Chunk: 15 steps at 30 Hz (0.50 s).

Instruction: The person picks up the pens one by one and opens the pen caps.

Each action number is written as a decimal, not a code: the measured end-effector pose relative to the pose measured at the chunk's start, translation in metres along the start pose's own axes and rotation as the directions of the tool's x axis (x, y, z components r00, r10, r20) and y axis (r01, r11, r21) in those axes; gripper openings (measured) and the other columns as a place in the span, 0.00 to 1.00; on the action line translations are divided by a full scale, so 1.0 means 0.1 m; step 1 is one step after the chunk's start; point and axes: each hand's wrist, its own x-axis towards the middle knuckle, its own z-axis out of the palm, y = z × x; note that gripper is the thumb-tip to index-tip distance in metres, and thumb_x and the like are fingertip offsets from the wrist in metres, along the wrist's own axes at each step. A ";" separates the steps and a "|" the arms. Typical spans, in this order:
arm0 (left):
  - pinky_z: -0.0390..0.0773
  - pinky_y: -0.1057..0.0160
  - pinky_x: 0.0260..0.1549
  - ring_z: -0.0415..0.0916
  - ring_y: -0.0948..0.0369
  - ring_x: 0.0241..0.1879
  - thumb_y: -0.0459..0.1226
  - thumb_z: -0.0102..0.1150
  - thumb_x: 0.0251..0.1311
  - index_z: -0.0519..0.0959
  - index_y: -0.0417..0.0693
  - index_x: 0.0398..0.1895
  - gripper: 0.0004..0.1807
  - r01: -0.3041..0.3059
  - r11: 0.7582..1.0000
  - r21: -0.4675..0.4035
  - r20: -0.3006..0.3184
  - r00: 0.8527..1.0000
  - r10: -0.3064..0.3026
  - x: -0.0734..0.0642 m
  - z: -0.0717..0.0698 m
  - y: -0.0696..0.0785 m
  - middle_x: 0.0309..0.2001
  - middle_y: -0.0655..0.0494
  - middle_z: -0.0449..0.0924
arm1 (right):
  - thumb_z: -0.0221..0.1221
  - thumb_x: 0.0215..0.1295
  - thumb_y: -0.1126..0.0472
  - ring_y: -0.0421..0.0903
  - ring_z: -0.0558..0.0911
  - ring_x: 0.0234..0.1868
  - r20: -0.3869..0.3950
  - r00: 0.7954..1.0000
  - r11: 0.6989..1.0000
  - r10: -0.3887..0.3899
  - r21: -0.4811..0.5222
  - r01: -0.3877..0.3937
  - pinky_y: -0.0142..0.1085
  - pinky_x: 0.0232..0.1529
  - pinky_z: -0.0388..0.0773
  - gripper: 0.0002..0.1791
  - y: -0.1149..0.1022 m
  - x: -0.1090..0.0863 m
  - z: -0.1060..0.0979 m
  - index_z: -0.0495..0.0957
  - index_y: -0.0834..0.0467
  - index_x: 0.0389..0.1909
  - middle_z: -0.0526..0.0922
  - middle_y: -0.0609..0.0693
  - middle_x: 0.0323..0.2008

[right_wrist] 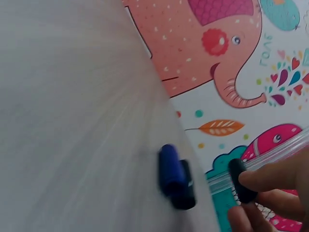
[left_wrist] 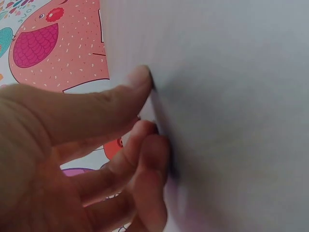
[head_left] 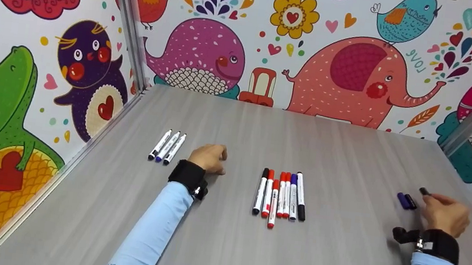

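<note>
Over tbl, R fingers pinch blk cap; L fingers loosely bent nr mkrs.

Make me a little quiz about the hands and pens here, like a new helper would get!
1. What is the right hand pinching?
2. True or false: the two loose caps lying beside that hand are both red.
3. Fill in the number: just to the left of the left hand lie ___ pens.

Key:
1. A black cap.
2. False: one is a blue cap, the other a second black cap.
3. Three.
</note>
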 end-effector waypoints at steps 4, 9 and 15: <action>0.78 0.47 0.58 0.80 0.47 0.57 0.39 0.76 0.56 0.80 0.45 0.56 0.24 0.006 1.000 0.000 -0.009 1.000 -0.006 0.00 -0.01 -0.01 0.57 0.47 0.84 | 0.57 0.72 0.53 0.58 0.71 0.60 0.004 0.999 0.999 0.040 -0.035 -0.040 0.53 0.57 0.65 0.26 0.08 0.02 0.09 0.77 0.62 0.66 0.69 0.63 0.72; 0.77 0.48 0.58 0.80 0.47 0.57 0.39 0.76 0.56 0.80 0.45 0.56 0.25 0.004 1.000 -0.007 -0.008 1.000 -0.004 -0.02 -0.01 -0.01 0.58 0.46 0.84 | 0.56 0.73 0.53 0.61 0.70 0.62 0.023 0.999 0.997 0.046 -0.067 -0.045 0.56 0.60 0.64 0.27 0.13 0.04 0.11 0.75 0.63 0.68 0.67 0.65 0.73; 0.77 0.47 0.59 0.79 0.47 0.59 0.40 0.77 0.56 0.80 0.45 0.56 0.25 0.010 1.000 -0.016 -0.005 1.000 -0.010 -0.01 0.02 0.00 0.59 0.46 0.83 | 0.54 0.73 0.52 0.64 0.69 0.63 0.049 0.998 0.992 0.044 -0.120 -0.038 0.56 0.60 0.64 0.30 0.13 0.02 0.09 0.72 0.65 0.69 0.66 0.68 0.73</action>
